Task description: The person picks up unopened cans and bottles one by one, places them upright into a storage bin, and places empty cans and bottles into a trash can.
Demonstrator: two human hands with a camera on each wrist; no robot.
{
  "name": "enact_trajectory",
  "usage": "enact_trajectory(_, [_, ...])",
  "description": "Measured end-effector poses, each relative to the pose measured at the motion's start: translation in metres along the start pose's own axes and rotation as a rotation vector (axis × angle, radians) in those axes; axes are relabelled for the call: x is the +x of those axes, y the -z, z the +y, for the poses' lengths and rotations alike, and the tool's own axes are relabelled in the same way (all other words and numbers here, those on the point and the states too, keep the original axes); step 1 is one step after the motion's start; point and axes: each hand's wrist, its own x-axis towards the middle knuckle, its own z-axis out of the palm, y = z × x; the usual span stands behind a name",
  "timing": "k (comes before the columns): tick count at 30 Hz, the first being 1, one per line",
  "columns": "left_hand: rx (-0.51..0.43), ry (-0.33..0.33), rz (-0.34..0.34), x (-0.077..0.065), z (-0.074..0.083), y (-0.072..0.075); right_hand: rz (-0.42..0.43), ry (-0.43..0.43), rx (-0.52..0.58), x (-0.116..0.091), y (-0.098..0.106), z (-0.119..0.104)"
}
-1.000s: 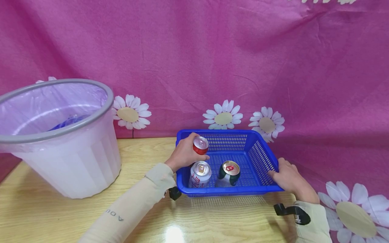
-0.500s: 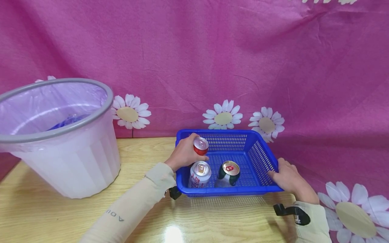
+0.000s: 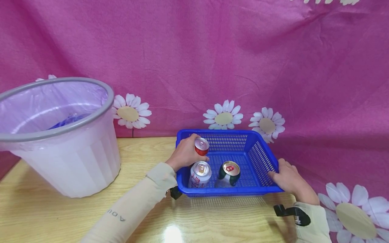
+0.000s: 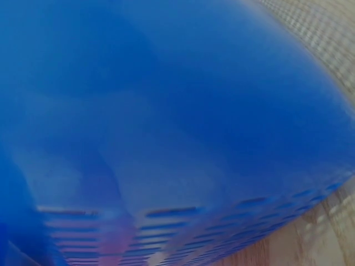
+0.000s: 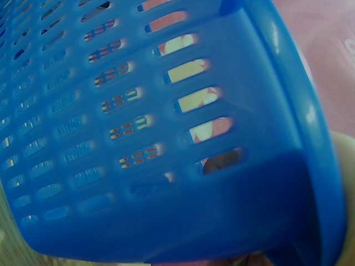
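In the head view my left hand point(image 3: 185, 153) reaches over the left end of a blue plastic basket point(image 3: 226, 193) and grips a red can point(image 3: 202, 147), thumb and fingers around its sides. Just in front of that hand stands a white cola can point(image 3: 200, 175), upright inside the basket. A dark green can point(image 3: 229, 174) with a red pull tab is to its right. My right hand point(image 3: 290, 177) holds the basket's right rim, thumb on the inside. Blue basket wall point(image 4: 183, 127) fills most of the left wrist view, and slotted wall point(image 5: 183, 144) most of the right.
At the left a large white bin point(image 3: 76, 162) with a grey rim and a clear liner stands on the wooden table point(image 3: 206, 222); something blue point(image 3: 68, 120) lies inside it. A pink cloth point(image 3: 170, 67) with daisies hangs behind the table.
The red can has shifted very slightly to the right in my left hand. Otherwise both hands, the basket and the other cans keep their places.
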Motion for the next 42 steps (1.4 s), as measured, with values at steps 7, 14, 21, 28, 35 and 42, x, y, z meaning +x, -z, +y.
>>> enact_trajectory(7, [-0.013, -0.001, -0.001, 0.0000, 0.0008, -0.0010, 0.001, 0.001, 0.002, -0.0009, -0.0004, 0.0005])
enact_trajectory(14, [-0.013, 0.002, -0.007, 0.0002, 0.0002, -0.0021, 0.001, 0.002, 0.004, -0.0017, -0.0009, 0.0002])
enact_trajectory(21, [-0.008, -0.004, -0.012, -0.0003, -0.0003, -0.0018, -0.008, -0.010, 0.006, -0.0012, -0.0001, 0.0004])
enact_trajectory(28, [0.003, -0.013, -0.014, -0.0008, 0.0006, -0.0013, -0.010, -0.011, 0.010, -0.0010, -0.0002, 0.0010])
enact_trajectory(35, [0.015, -0.020, -0.023, -0.0006, -0.0005, -0.0013, 0.004, -0.002, 0.009, -0.0004, -0.0010, 0.0009])
enact_trajectory(42, [0.023, -0.026, -0.029, -0.0006, -0.0009, -0.0012, -0.004, -0.007, 0.013, 0.0001, -0.0005, 0.0005])
